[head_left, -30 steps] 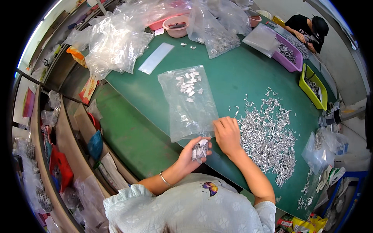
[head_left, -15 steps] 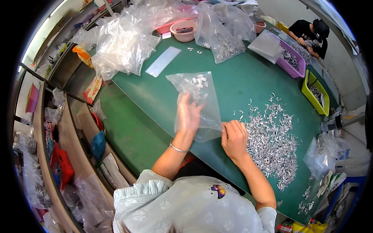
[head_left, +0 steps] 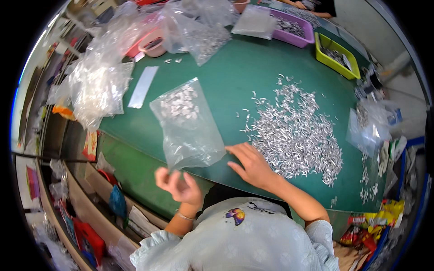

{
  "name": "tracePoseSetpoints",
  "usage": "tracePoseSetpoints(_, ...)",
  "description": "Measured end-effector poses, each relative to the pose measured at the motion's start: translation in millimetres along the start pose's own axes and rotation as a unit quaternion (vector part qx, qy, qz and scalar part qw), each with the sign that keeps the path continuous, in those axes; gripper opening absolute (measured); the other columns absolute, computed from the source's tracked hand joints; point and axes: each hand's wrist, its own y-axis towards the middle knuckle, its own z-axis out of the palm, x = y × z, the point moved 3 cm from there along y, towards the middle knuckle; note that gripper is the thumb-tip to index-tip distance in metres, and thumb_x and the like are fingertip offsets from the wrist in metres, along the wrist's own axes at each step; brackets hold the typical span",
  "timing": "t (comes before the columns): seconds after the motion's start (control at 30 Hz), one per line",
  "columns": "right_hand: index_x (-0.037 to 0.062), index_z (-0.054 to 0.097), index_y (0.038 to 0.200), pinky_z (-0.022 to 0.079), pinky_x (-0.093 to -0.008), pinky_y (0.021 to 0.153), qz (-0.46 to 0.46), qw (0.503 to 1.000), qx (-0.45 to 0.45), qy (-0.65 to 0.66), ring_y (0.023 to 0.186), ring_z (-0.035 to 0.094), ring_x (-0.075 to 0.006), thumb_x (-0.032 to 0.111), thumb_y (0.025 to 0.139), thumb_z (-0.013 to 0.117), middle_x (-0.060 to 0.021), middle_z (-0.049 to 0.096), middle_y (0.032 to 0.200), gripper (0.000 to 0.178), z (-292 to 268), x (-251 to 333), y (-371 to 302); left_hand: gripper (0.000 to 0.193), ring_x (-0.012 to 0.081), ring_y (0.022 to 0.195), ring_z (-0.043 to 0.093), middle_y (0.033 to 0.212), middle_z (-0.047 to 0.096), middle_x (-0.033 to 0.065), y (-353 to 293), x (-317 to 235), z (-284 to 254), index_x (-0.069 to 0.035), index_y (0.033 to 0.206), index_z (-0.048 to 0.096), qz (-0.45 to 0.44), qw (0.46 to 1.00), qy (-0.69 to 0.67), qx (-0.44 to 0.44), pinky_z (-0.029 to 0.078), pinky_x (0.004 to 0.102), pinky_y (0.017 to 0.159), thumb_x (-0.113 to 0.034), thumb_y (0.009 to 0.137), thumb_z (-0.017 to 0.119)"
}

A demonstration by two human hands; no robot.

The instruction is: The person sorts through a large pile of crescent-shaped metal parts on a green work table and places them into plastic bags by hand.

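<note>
You had both hands in view and one clear plastic bag (head_left: 192,140) lying between them and the far side of the table, its lower end toward you. Your left hand (head_left: 181,186), slightly blurred, was raised just by that end, open, with the fingers loosely curled and parted. Your right hand (head_left: 253,168) was open too, thumb spread from the index finger, whose tip was at the bag's right lower corner; you could not have told from this view whether it pressed down.

Inside the bag's far end lay one cluster of whitish pieces (head_left: 180,103), too many and too overlapped to count. To the right spread one heap of curved silver pieces (head_left: 298,135), also beyond counting. Farther back you had two baskets, one purple basket (head_left: 298,41) and one lime-green basket (head_left: 337,68), both holding dark and silvery pieces, plus one stack of flat clear bags (head_left: 255,22), one translucent strip (head_left: 143,87) and one pink bowl (head_left: 156,50) at the back left.

The table (head_left: 228,90) was smooth and green, its near edge slanting past you. A green floor (head_left: 131,158) showed to your left, beside long brown shelving, and one co-worker (head_left: 324,7) was partly visible at the far right.
</note>
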Motion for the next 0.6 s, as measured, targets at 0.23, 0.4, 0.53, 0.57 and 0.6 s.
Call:
tracePoseSetpoints(0.23, 0.0061, 0.061, 0.111, 0.041, -0.0418, 0.088, 0.045, 0.992, -0.037, -0.115, 0.112, 0.051, -0.0303, 0.011, 0.078, 0.071, -0.0107, 0.055, 0.113, 0.035, -36, -9, -79, 0.059, 0.0409, 0.14, 0.023, 0.15, 0.031, 0.0134, 74, 19, 35, -0.01, 0.127, 0.056, -0.025, 0.892, 0.115, 0.435, 0.02, 0.0598, 0.111, -0.01, 0.072, 0.077)
tracePoseSetpoints(0.4, 0.0076, 0.06, 0.118, 0.033, -0.0475, 0.097, 0.182, 0.941, -0.084, -0.272, 0.126, 0.042, -0.0336, 0.017, 0.078, 0.071, -0.0122, 0.051, 0.128, 0.042, -77, -33, -134, 0.058, 0.0391, 0.141, 0.024, 0.151, 0.032, 0.0099, 56, -27, 74, -0.013, 0.128, 0.056, 0.091, 0.814, 0.053, 0.571, 0.018, 0.0643, 0.11, -0.014, 0.074, 0.076)
tracePoseSetpoints(0.53, 0.0066, 0.055, 0.126, 0.026, -0.0503, 0.104, 0.308, 0.842, -0.265, -0.355, 0.131, 0.037, -0.0367, 0.023, 0.084, 0.068, -0.0154, 0.047, 0.135, 0.047, -119, -56, -180, 0.065, 0.0374, 0.141, 0.026, 0.15, 0.034, 0.0122, 16, -69, 111, -0.015, 0.134, 0.051, 0.097, 0.768, -0.08, 0.628, 0.02, 0.0623, 0.11, -0.015, 0.075, 0.076)
tracePoseSetpoints(0.57, 0.006, 0.05, 0.132, 0.024, -0.0523, 0.105, 0.33, 0.832, -0.275, -0.352, 0.133, 0.034, -0.0375, 0.027, 0.087, 0.065, -0.0175, 0.044, 0.138, 0.052, -128, -63, -188, 0.067, 0.0385, 0.141, 0.025, 0.151, 0.032, 0.0123, 1, -78, 122, -0.016, 0.136, 0.048, 0.109, 0.758, -0.101, 0.635, 0.022, 0.0631, 0.109, -0.017, 0.075, 0.076)
tracePoseSetpoints(0.6, 0.0056, 0.046, 0.136, 0.023, -0.0533, 0.105, 0.367, 0.807, -0.265, -0.38, 0.134, 0.031, -0.0387, 0.029, 0.088, 0.065, -0.0201, 0.039, 0.141, 0.057, -130, -73, -198, 0.069, 0.0396, 0.141, 0.024, 0.152, 0.03, 0.0124, -15, -90, 136, -0.016, 0.138, 0.046, 0.121, 0.746, -0.122, 0.643, 0.023, 0.0639, 0.108, -0.02, 0.076, 0.076)
